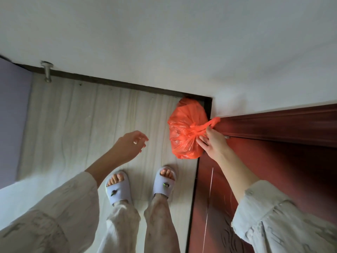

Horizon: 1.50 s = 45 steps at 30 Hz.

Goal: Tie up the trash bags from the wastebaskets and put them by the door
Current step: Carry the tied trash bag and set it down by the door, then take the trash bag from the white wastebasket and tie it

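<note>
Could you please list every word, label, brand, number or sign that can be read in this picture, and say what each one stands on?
None: no text can be read anywhere in this view.
The orange trash bag, held at its knot by the right hand, is plain, with no print.
The red-brown door bears only carved lines, no lettering.
The slippers each carry a small dark ornament, too small to tell whether it holds any writing.
</note>
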{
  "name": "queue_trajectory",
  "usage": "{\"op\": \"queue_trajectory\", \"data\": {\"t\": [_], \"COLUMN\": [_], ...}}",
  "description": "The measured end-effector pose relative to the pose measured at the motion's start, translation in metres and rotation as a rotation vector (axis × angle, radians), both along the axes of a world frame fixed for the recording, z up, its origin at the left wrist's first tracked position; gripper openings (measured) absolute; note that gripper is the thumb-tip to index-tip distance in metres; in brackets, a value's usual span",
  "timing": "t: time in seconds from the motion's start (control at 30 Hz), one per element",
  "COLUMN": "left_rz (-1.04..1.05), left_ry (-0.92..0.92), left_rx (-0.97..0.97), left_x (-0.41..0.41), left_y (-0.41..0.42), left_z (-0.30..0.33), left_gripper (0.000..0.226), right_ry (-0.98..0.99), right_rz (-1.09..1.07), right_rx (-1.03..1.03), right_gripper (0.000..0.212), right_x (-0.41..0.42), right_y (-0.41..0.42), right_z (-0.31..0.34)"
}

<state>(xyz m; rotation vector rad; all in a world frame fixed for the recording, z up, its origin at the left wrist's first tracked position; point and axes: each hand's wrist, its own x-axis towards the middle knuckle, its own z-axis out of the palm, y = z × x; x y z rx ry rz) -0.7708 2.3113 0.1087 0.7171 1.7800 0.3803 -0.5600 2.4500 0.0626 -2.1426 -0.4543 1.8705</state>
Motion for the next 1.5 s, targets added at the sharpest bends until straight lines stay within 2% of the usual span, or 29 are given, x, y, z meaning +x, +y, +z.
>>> {"op": "queue_trajectory", "data": {"t": [0.07, 0.17, 0.3, 0.43, 0.53, 0.73, 0.97, 1.13, 1.2, 1.33, 1.5], "left_rz": [0.029, 0.107, 0.280, 0.462, 0.606, 1.023, 1.478, 1.764, 1.817, 1.814, 1.819], "left_ry": [-0.010, -0.024, -0.064, -0.053, -0.017, 0.141, 0.323, 0.404, 0.418, 0.480, 0.521], "left_rx": [0.008, 0.012, 0.035, 0.086, 0.141, 0.304, 0.424, 0.434, 0.421, 0.389, 0.370], "left_x": [-0.003, -0.010, -0.034, -0.061, -0.077, -0.101, -0.093, -0.070, -0.071, -0.095, -0.144], "left_y": [-0.007, -0.028, -0.072, -0.136, -0.191, -0.319, -0.481, -0.603, -0.654, -0.752, -0.847], "left_z": [0.028, 0.081, 0.171, 0.265, 0.328, 0.425, 0.493, 0.502, 0.499, 0.505, 0.516], "left_gripper": [0.019, 0.019, 0.015, 0.018, 0.021, 0.019, 0.017, 0.019, 0.019, 0.019, 0.018], "right_ry": [-0.024, -0.023, 0.133, 0.185, 0.281, 0.426, 0.627, 0.734, 0.762, 0.823, 0.841], "right_rz": [0.128, 0.279, 0.410, 0.629, 0.842, 1.410, 1.911, 2.186, 2.245, 2.227, 2.230], "right_rx": [0.010, 0.005, -0.022, 0.069, 0.146, 0.356, 0.390, 0.315, 0.291, 0.234, 0.197], "right_gripper": [0.028, 0.036, 0.041, 0.034, 0.017, 0.017, 0.023, 0.022, 0.022, 0.024, 0.026], "right_x": [-0.007, -0.026, -0.072, -0.118, -0.149, -0.236, -0.328, -0.369, -0.386, -0.415, -0.460], "right_y": [-0.016, -0.048, -0.091, -0.139, -0.170, -0.233, -0.391, -0.534, -0.595, -0.705, -0.800], "right_z": [0.040, 0.116, 0.230, 0.330, 0.390, 0.484, 0.549, 0.563, 0.563, 0.568, 0.572]}}
